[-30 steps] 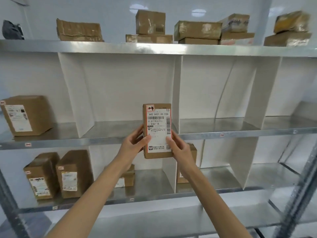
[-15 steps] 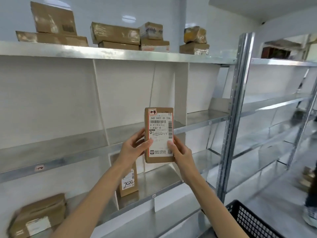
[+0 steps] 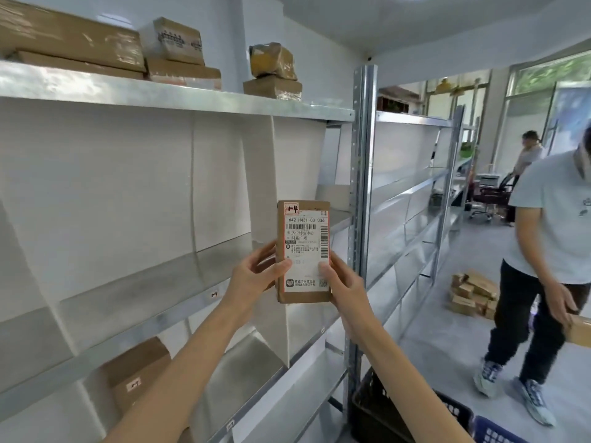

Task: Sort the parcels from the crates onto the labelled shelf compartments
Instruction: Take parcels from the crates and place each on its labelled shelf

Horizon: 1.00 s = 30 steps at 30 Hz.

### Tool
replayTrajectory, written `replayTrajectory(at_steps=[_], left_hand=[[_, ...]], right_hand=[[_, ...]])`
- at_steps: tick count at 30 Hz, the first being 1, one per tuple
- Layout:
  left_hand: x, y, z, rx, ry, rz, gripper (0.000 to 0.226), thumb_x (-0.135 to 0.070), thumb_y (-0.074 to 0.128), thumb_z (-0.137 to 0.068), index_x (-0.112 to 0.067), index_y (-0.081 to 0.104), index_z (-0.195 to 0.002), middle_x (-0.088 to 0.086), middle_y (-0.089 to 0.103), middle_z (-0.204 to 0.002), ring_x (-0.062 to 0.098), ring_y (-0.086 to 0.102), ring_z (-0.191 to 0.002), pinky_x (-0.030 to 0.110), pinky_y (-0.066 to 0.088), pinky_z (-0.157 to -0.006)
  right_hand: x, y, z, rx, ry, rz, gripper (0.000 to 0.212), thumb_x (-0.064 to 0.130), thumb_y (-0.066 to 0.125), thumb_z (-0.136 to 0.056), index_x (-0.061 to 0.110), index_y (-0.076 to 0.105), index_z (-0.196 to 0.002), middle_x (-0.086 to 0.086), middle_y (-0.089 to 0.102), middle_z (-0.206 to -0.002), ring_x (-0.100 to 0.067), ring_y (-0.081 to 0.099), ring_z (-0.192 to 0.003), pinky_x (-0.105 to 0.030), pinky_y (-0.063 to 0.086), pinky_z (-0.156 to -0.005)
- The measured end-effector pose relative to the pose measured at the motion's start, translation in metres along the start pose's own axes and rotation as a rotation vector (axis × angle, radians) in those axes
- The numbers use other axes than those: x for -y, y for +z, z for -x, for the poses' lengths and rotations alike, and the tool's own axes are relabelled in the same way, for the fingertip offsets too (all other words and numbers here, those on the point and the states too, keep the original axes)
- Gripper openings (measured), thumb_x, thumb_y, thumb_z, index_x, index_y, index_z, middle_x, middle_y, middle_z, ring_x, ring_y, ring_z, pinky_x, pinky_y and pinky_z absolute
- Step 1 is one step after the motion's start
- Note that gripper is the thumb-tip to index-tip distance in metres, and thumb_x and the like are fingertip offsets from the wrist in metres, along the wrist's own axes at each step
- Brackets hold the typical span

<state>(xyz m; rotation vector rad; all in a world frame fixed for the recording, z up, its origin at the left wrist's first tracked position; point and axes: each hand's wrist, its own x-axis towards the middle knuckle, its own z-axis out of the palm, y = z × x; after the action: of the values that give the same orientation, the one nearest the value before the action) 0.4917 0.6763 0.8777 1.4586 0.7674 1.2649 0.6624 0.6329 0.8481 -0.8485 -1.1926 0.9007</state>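
Head view has swung right along the shelf (image 3: pixel 192 100), while the left hand (image 3: pixel 256 278) and right hand (image 3: pixel 347 290) still pinch the parcel (image 3: pixel 303 251) upright by its sides before the middle tier, probably hunting a matching tag (image 3: pixel 214 294), here too blurred to read.

Single head-height wide-angle view, obliquely rightward along the shelving (image 3: pixel 192 99), close beside it.

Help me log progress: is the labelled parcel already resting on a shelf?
No, the left hand and right hand hold the parcel upright in the air in front of the shelf.
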Motion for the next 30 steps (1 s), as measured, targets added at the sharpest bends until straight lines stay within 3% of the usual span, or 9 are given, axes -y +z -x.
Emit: replayTrajectory(at_steps=[6, 14, 18, 23, 30], left_hand=[[0.015, 0.025, -0.049, 0.07, 0.008, 0.055, 0.043, -0.014, 0.075, -0.075, -0.024, 0.06, -0.114, 0.002, 0.07, -0.111, 0.019, 0.067, -0.101, 0.032, 0.058, -0.078], [0.044, 0.058, -0.103, 0.072, 0.033, 0.014, 0.055, -0.036, 0.085, -0.062, -0.03, 0.064, -0.112, 0.001, 0.07, -0.109, 0.02, 0.066, -0.105, 0.039, 0.055, -0.088], [0.058, 0.077, -0.131, -0.009, 0.071, -0.039, 0.045, -0.024, 0.08, -0.072, -0.027, 0.065, -0.115, -0.001, 0.069, -0.112, 0.018, 0.064, -0.104, 0.029, 0.055, -0.083], [0.072, 0.11, -0.168, -0.075, 0.091, -0.09, 0.046, -0.026, 0.077, -0.076, -0.023, 0.063, -0.12, 0.0, 0.065, -0.117, 0.016, 0.062, -0.1, 0.014, 0.053, -0.066], [0.092, 0.159, -0.22, -0.23, 0.083, -0.126, 0.045, -0.026, 0.076, -0.076, -0.025, 0.062, -0.118, -0.006, 0.063, -0.116, 0.013, 0.063, -0.097, 0.022, 0.057, -0.072]], right_hand=[[-0.009, -0.029, -0.032, -0.131, 0.015, 0.023, 0.038, 0.03, 0.057, -0.092, 0.025, 0.054, -0.13, 0.003, 0.069, -0.114, -0.018, 0.066, -0.105, -0.044, 0.053, -0.092], [-0.017, -0.071, -0.071, -0.166, 0.003, 0.023, 0.038, 0.024, 0.055, -0.093, 0.021, 0.053, -0.131, 0.001, 0.068, -0.116, -0.019, 0.066, -0.105, -0.046, 0.054, -0.089], [-0.027, -0.096, -0.099, -0.143, 0.012, 0.0, 0.035, 0.023, 0.055, -0.093, 0.024, 0.055, -0.129, 0.0, 0.068, -0.117, -0.018, 0.066, -0.105, -0.04, 0.057, -0.083], [-0.04, -0.14, -0.144, -0.096, 0.018, 0.005, 0.041, 0.025, 0.057, -0.093, 0.022, 0.052, -0.133, 0.001, 0.068, -0.117, -0.017, 0.066, -0.105, -0.044, 0.055, -0.089], [-0.057, -0.199, -0.209, 0.001, 0.048, -0.006, 0.039, 0.027, 0.057, -0.091, 0.026, 0.052, -0.13, 0.0, 0.067, -0.118, -0.02, 0.065, -0.106, -0.046, 0.054, -0.09]])
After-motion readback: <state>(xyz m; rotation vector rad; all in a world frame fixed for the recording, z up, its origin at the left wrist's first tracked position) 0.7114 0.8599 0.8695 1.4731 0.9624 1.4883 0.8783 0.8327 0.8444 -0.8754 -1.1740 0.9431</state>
